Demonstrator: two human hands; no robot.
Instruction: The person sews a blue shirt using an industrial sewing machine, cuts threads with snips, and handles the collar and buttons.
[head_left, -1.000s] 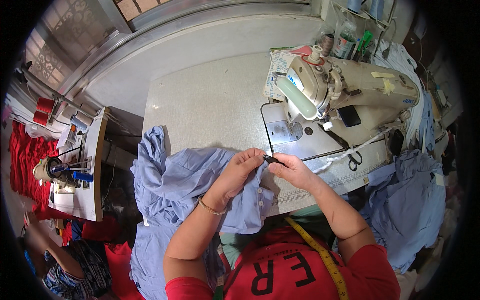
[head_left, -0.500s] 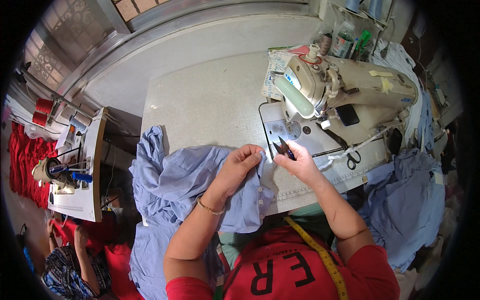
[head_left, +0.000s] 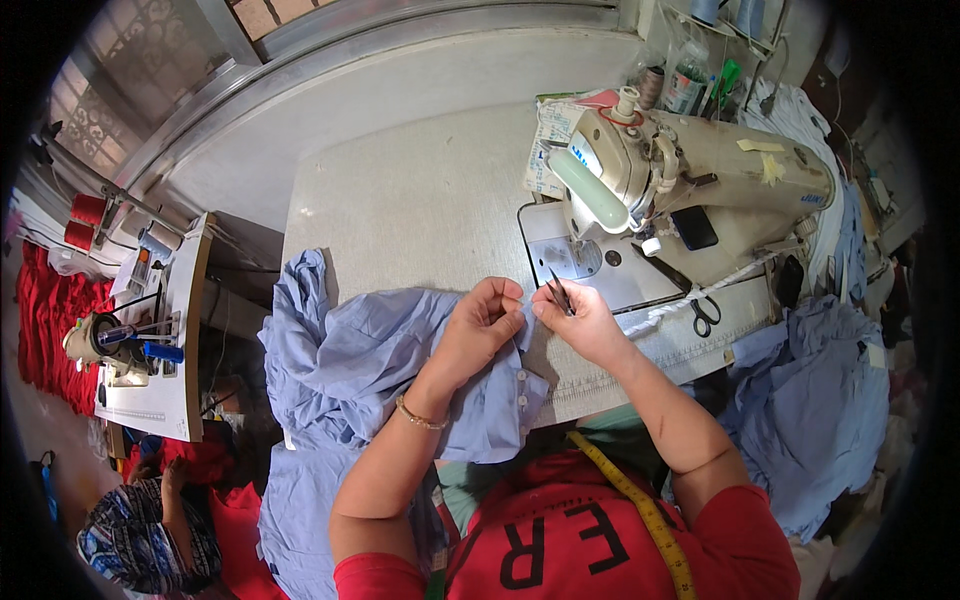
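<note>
My right hand [head_left: 585, 325] holds dark thread snips [head_left: 560, 292], their pointed blades angled up toward the sewing machine's [head_left: 640, 150] plate. Thumb and forefinger of that hand come together just across a narrow gap from my left hand [head_left: 487, 330]. The left fingers are curled in a pinch over a light blue shirt [head_left: 390, 330]; whatever sits between their tips is too small to make out. Bunched on the table's front left part, the shirt hangs over the edge, with white buttons [head_left: 522, 400] down its placket near my left wrist.
Black scissors [head_left: 690, 290] lie right of the machine's plate, by a white twisted cord [head_left: 660, 318]. More blue garments [head_left: 810, 410] hang at the right. A yellow tape measure [head_left: 640, 500] hangs down my front. Another person [head_left: 150, 535] sits at the lower left beside a second sewing table [head_left: 190, 350].
My right hand has shifted slightly left, its fingertips nearing the left hand's, and the snips now point more upright. The left fingers have lifted off the shirt's edge. The other person's hands have moved.
</note>
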